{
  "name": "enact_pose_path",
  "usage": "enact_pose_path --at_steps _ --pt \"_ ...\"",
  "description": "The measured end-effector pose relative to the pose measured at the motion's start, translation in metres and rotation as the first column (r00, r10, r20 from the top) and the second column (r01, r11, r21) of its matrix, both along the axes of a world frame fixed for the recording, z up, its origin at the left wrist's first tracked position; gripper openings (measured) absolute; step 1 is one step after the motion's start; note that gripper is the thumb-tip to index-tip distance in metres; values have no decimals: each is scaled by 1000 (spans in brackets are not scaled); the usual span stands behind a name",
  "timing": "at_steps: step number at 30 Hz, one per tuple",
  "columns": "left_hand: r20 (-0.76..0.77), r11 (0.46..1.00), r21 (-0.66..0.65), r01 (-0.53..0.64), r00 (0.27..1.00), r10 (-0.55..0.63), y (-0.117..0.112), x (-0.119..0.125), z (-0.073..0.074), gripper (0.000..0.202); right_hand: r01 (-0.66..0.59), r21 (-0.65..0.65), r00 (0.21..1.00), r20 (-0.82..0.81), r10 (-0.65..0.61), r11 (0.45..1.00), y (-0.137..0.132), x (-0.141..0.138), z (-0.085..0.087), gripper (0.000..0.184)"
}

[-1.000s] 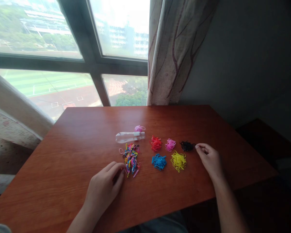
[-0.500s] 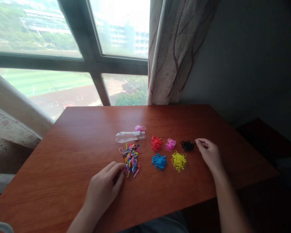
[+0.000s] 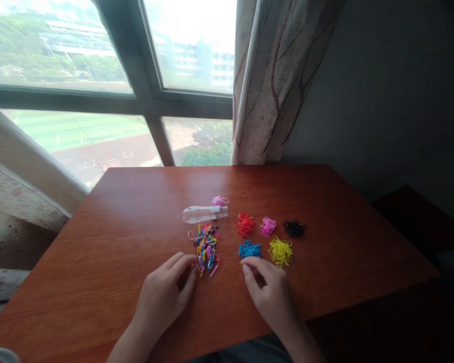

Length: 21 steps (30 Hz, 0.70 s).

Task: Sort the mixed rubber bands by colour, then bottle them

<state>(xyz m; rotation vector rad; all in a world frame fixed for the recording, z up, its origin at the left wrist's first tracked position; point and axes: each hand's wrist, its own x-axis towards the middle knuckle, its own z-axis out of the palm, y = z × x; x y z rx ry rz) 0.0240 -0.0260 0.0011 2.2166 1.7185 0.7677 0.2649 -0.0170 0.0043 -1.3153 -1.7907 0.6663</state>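
Small rubber bands of several colours lie in a mixed pile [image 3: 207, 248] on the table. At its lower left edge is my left hand [image 3: 168, 287], thumb and forefinger pinched at the bands; whatever is between the tips is too small to make out. My right hand [image 3: 270, 290] hovers just below the blue rubber bands [image 3: 249, 249], with thumb and forefinger tips together and nothing visible in them. Sorted heaps sit to the right: red rubber bands [image 3: 245, 225], pink rubber bands [image 3: 268, 227], black rubber bands [image 3: 294, 228] and yellow rubber bands [image 3: 281, 251].
A clear plastic bottle [image 3: 200, 214] lies on its side behind the mixed pile, a purple-pink item [image 3: 220, 200] just beyond it. The brown wooden table [image 3: 144, 196] reaches back to a window and curtain [image 3: 265, 101]. A pale curved rim [image 3: 2, 353] shows at the lower left.
My right hand has moved left, from beside the black rubber bands to just below the blue ones. My left hand stays at the mixed pile. The view has shifted slightly.
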Motion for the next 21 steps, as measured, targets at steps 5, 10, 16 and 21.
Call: enact_pose_path --at_steps 5,10,16,21 --pt "-16 998 -1 60 998 -60 0 2 3 15 -104 -30 988 109 106 994 -11 -30 -10 19" --pt "-38 996 10 90 995 -90 0 2 3 16 -88 -58 961 257 100 994 -8 -38 -9 20" --pt "-63 988 57 140 989 -137 -3 6 2 18 -70 -77 969 233 86 995 -6 -39 -12 21" --pt "-194 977 164 134 976 -102 -9 21 -1 20 -70 -67 972 222 84 995 -8 -38 -10 21"
